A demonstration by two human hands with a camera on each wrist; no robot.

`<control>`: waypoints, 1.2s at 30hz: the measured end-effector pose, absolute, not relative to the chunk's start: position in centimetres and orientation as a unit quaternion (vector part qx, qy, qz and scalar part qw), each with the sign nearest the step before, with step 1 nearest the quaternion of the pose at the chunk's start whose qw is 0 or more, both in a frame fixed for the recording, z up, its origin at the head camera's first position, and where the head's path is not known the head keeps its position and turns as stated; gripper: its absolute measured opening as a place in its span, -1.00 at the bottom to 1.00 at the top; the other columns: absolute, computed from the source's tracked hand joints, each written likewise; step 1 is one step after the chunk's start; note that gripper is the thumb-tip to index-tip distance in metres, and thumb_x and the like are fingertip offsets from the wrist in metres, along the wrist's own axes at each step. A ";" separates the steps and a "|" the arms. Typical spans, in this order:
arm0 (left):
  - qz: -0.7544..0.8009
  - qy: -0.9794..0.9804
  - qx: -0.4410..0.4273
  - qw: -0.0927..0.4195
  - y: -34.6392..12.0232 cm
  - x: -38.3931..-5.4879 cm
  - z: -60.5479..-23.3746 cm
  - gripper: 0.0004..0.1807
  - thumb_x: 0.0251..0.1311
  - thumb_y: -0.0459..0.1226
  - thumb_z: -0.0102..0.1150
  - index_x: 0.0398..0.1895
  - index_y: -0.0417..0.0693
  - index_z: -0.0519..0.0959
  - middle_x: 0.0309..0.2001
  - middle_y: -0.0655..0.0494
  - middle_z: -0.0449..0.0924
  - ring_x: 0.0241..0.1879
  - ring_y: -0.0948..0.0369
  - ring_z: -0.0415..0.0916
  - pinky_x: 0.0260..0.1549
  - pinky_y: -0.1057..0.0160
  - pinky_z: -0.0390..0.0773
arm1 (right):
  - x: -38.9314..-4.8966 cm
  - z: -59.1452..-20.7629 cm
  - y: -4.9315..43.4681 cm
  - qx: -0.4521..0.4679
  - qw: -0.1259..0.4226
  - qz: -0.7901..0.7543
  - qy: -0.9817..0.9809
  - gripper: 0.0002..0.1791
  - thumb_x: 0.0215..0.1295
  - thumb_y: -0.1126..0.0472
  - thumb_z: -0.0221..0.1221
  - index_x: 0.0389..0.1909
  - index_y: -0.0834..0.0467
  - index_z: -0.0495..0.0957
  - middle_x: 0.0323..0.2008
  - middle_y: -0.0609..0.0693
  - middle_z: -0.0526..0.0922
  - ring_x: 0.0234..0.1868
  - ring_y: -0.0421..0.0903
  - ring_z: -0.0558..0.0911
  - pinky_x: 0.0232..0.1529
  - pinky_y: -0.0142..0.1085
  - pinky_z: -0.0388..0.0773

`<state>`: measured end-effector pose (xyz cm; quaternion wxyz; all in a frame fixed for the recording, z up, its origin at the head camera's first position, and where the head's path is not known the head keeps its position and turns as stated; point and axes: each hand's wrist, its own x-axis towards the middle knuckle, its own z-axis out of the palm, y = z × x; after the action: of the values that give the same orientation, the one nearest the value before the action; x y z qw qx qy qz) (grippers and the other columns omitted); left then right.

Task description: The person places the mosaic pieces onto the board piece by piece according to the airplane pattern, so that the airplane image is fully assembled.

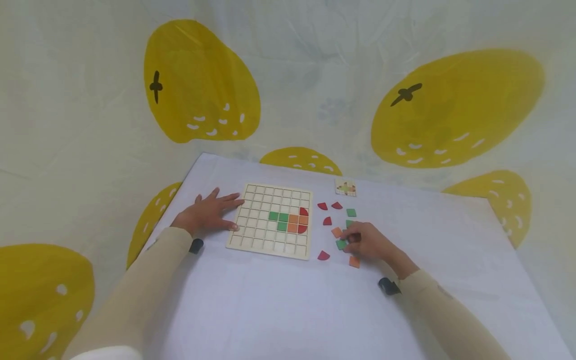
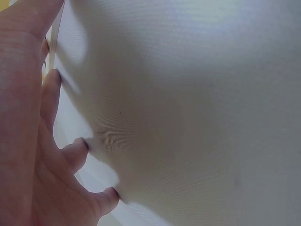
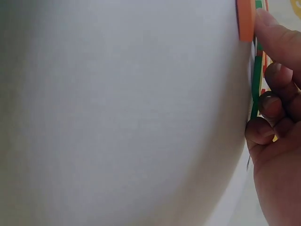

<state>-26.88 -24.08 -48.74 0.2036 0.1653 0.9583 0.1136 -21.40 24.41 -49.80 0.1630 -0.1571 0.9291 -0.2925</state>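
Note:
My left hand (image 1: 209, 214) is spread at the left edge of a wooden grid board (image 1: 252, 240), with a fingertip and the thumb on its rim. In the left wrist view the fingers (image 2: 51, 96) reach down to the white cloth. Green and orange squares and two red quarter-circles sit in cells toward the board's right side. Right of the board, my right hand (image 1: 366, 242) pinches a green square tile (image 1: 340, 245) between thumb and index finger, low over the cloth. An orange square tile (image 1: 336, 232) lies beside the index fingertip. The right hand's other fingers are curled in the right wrist view.
Several loose red quarter-circle tiles (image 1: 327, 220) lie between board and right hand. A green tile (image 1: 351, 212) lies beyond that hand, an orange tile (image 1: 354, 262) nearer. A small pattern card (image 1: 345, 188) is at the back of the white-covered table (image 1: 279, 310), before a patterned curtain (image 1: 315, 75).

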 end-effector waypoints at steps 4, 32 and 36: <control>0.114 0.959 0.166 0.201 -24.1 -26.9 -48.9 0.05 0.06 0.47 0.26 0.63 0.61 0.09 0.71 0.38 -0.08 0.69 -0.30 -0.42 0.42 -0.67 -0.29 | -21.3 -49.8 24.2 -0.147 0.160 -0.293 0.931 -0.73 0.21 0.21 0.48 -0.06 0.02 0.77 -0.37 -0.06 0.55 -0.19 -0.09 0.51 -0.26 -0.36 0.54; 0.115 0.957 0.160 0.213 -24.4 -27.4 -49.6 0.07 0.00 0.56 0.18 0.62 0.68 0.07 0.71 0.41 -0.11 0.69 -0.28 -0.46 0.43 -0.65 -0.34 | -22.9 -48.0 19.1 -0.176 0.155 -0.321 0.918 -0.75 0.25 0.13 0.48 -0.06 0.00 0.77 -0.22 -0.14 0.72 -0.12 -0.09 0.55 -0.12 -0.34 0.59; 0.112 0.958 0.160 0.211 -24.3 -27.6 -49.9 0.08 -0.02 0.57 0.18 0.62 0.69 0.06 0.71 0.42 -0.11 0.70 -0.28 -0.45 0.43 -0.65 -0.32 | -23.0 -47.8 18.2 -0.183 0.155 -0.323 0.916 -0.75 0.26 0.15 0.46 -0.05 0.03 0.77 -0.27 -0.11 0.70 -0.16 -0.08 0.55 -0.15 -0.32 0.58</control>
<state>-27.64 -24.34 -49.89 0.2114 0.1604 0.9576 0.1122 -23.02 18.24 -47.84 0.1546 -0.1829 0.9157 -0.3228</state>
